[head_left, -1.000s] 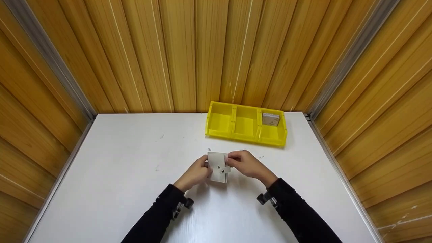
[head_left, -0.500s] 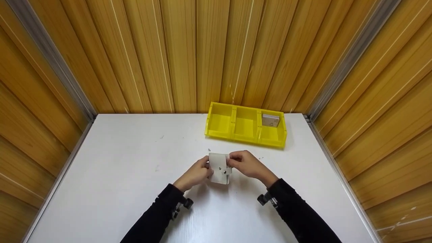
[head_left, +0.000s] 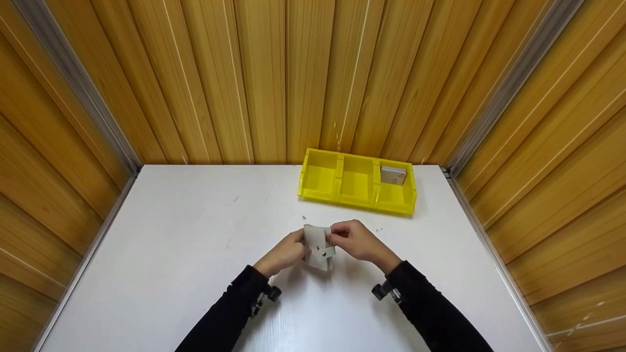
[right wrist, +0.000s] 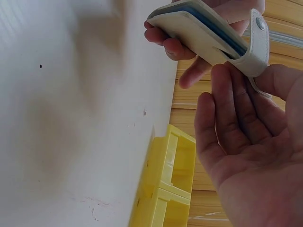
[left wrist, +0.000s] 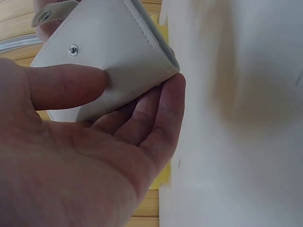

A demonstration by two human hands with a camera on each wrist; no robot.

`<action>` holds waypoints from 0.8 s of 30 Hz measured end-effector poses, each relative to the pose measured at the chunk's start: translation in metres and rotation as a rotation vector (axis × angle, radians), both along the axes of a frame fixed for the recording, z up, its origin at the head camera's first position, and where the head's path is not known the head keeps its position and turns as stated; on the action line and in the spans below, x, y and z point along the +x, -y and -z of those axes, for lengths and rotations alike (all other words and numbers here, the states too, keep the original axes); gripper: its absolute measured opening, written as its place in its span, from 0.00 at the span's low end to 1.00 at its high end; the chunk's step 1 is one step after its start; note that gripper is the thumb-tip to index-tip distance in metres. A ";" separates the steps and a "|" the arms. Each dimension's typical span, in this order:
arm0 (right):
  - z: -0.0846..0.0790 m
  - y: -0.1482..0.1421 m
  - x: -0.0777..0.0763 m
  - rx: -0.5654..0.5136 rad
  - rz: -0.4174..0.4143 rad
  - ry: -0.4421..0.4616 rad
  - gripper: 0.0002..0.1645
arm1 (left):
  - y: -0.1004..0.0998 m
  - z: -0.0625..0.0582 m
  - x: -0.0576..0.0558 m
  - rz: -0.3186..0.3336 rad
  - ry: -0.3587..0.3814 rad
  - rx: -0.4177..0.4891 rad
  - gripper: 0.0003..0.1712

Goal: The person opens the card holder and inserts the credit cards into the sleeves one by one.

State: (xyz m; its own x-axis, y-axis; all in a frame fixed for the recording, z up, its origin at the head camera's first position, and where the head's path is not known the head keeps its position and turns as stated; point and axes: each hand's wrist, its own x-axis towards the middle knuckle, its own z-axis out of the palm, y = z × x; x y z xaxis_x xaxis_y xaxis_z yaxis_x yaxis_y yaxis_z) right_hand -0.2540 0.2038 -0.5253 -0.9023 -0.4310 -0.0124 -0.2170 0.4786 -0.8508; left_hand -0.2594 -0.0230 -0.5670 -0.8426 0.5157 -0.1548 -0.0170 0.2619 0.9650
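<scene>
A small off-white card wallet (head_left: 315,244), with stitched edges, is held up over the white table between both hands. My left hand (head_left: 286,252) grips its left side, thumb flat on the front cover and fingers behind, as the left wrist view shows. A metal snap stud (left wrist: 73,50) sits on that cover. The closing strap (right wrist: 259,47) is unfastened and sticks out at the right edge. There my right hand (head_left: 359,239) pinches the wallet's upper right edge between thumb and fingers. Blue inner leaves (right wrist: 208,21) show between the covers in the right wrist view.
Behind the hands, a yellow three-compartment bin (head_left: 337,200) stands near the table's back edge. A small pale stack (head_left: 392,175) leans in its right compartment. Wood-patterned walls (head_left: 205,88) enclose the table (head_left: 186,225) at the back and both sides.
The wallet has shifted slightly toward me and tilted, so its top edge now slants. Both hands keep their hold and move little.
</scene>
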 end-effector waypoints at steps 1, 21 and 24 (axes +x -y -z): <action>0.003 0.000 -0.001 -0.004 -0.001 -0.001 0.10 | 0.000 0.000 0.000 -0.001 0.001 0.002 0.32; -0.002 -0.007 -0.007 0.098 0.160 -0.122 0.14 | 0.011 0.005 -0.004 -0.129 -0.027 0.006 0.27; -0.007 -0.008 -0.007 0.136 0.206 -0.135 0.15 | 0.016 0.004 -0.005 -0.169 -0.036 0.015 0.25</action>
